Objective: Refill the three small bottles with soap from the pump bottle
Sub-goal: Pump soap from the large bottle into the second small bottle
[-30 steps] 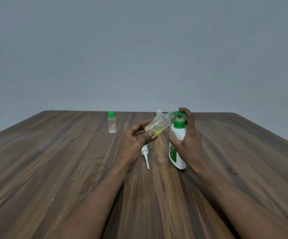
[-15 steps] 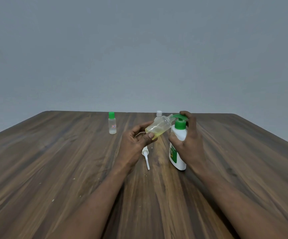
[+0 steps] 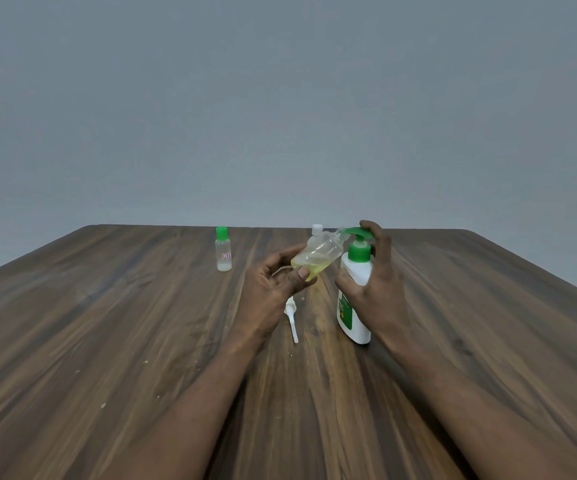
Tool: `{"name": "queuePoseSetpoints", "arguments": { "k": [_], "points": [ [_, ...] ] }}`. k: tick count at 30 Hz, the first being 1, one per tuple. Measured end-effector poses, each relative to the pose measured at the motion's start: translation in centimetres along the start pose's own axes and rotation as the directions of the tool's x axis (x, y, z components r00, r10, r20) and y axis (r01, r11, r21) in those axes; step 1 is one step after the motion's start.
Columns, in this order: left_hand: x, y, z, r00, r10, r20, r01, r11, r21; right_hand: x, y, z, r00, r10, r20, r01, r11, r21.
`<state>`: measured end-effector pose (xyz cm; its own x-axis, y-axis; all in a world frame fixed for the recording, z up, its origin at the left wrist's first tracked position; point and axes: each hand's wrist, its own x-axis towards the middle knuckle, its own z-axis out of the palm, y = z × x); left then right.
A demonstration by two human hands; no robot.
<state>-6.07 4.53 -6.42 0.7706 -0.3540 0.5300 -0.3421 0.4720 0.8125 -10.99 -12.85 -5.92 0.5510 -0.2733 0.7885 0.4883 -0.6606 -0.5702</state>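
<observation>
Surface (image 3: 107, 341): dark wood-grain top carrying every item; a plain grey wall (image 3: 280, 98) rises behind it.
Green-capped small bottle (image 3: 224, 252): stands upright at the far left of the group, capped, clear-bodied with a small label, well apart from both hands.
Left hand (image 3: 269, 289): fingers and thumb curled round the lower end of the open small bottle, holding it off the surface.
White nozzle cap (image 3: 292, 315): lies on the surface just below the left hand, between the two forearms, its thin tube pointing toward the viewer.
Open small bottle (image 3: 320, 258): clear, uncapped, tilted with its neck up and to the right, its mouth at the spout of the pump head; yellowish soap sits in its lower part.
White-capped small bottle (image 3: 317, 229): mostly hidden behind the held bottle; chiefly its cap shows.
Pump bottle (image 3: 355, 306): white body with a green label, green collar and green pump head (image 3: 358, 232); its base is on the surface.
Right hand (image 3: 382, 289): wrapped round the pump bottle's upper body, thumb across the front, one finger resting on top of the pump head.
</observation>
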Motion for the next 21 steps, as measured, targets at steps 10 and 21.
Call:
{"name": "queuePoseSetpoints", "arguments": {
  "k": [10,21],
  "points": [
    [0.03,-0.11,-0.31,1.0,0.003,-0.006,-0.003,1.0,-0.006,0.07,-0.2,0.06,1.0,0.004,0.006,-0.004,1.0,-0.006],
    [0.07,-0.17,-0.27,1.0,0.001,-0.002,-0.001,1.0,-0.014,0.06,0.36,0.06,1.0,-0.01,-0.001,0.01,1.0,-0.01]
  ]
}}
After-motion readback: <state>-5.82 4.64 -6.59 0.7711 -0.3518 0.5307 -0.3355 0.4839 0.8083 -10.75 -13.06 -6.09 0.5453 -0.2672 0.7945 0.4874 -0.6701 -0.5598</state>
